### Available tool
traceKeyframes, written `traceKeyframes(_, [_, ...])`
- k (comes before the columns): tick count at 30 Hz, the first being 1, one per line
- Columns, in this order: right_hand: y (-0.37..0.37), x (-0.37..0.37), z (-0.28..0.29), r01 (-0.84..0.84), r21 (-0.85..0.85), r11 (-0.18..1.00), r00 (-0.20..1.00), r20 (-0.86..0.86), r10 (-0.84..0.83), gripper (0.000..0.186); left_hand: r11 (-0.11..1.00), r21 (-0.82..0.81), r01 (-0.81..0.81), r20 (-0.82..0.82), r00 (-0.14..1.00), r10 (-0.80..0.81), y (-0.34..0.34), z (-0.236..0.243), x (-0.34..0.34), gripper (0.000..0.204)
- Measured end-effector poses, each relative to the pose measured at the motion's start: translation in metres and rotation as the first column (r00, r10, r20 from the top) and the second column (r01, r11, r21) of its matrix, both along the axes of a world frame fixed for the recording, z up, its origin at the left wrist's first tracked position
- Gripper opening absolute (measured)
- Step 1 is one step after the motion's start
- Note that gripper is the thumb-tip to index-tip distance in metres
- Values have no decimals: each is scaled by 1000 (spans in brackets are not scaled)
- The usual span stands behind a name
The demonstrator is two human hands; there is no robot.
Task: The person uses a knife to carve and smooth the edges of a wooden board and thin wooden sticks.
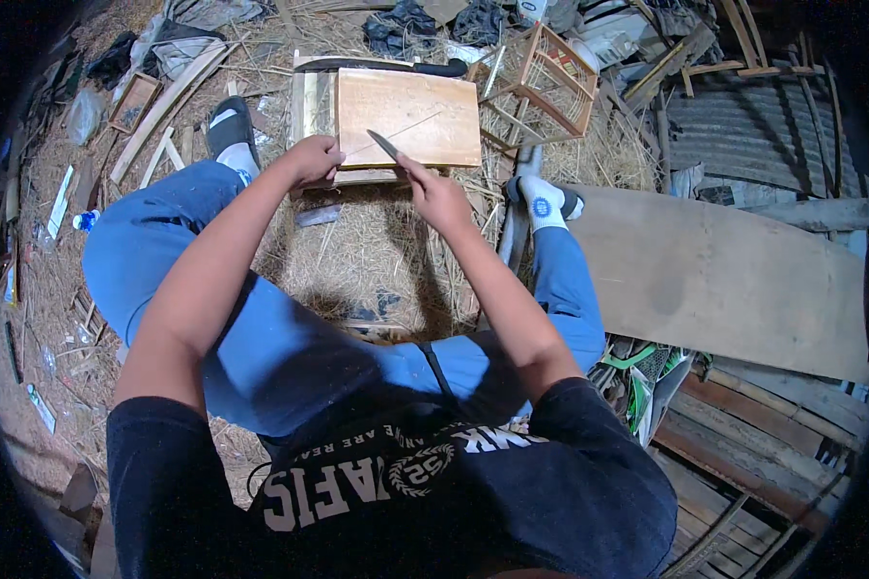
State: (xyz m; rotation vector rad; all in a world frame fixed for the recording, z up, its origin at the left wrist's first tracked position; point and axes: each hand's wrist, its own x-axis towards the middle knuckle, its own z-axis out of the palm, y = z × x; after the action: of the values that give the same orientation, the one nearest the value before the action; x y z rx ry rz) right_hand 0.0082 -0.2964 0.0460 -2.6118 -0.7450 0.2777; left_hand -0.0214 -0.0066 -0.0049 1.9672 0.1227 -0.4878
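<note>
My left hand (314, 161) is closed on one end of a thin stick (417, 124) at the near left edge of a pale wooden board (410, 101); the stick slants up to the right over the board. My right hand (434, 198) grips a knife (383, 144), its blade pointing up and left and crossing over or beside the stick. Behind the board lies a long dark curved object (439, 68), possibly a sheath.
A small wooden frame (576, 125) stands right of the board, a flat panel (724, 289) lies at the right, and wood strips (145, 116) are scattered left among straw and plastic. My feet flank the board. Slatted wood (743, 454) lies at the lower right.
</note>
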Motion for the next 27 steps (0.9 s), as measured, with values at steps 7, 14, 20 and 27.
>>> traceKeyframes(7, [-6, 5, 32, -23, -206, 978, 1000, -14, 21, 37, 999, 47, -22, 4, 1000, 21, -2, 8, -3, 32])
traceKeyframes(14, [-26, 48, 21, 304, 180, 936, 953, -38, -302, 34, 913, 407, -40, 166, 986, -31, -5, 32, 2, 27])
traceKeyframes(20, [-86, 73, 86, 768, 455, 452, 637, -618, -461, 37, 946, 324, -26, 335, 938, -89, -53, 162, 23, 29])
traceKeyframes(27, [-103, 57, 231, 611, 773, 170, 789, -613, -47, 30, 999, -3, 49, 446, 894, -42, -80, 261, 7, 15])
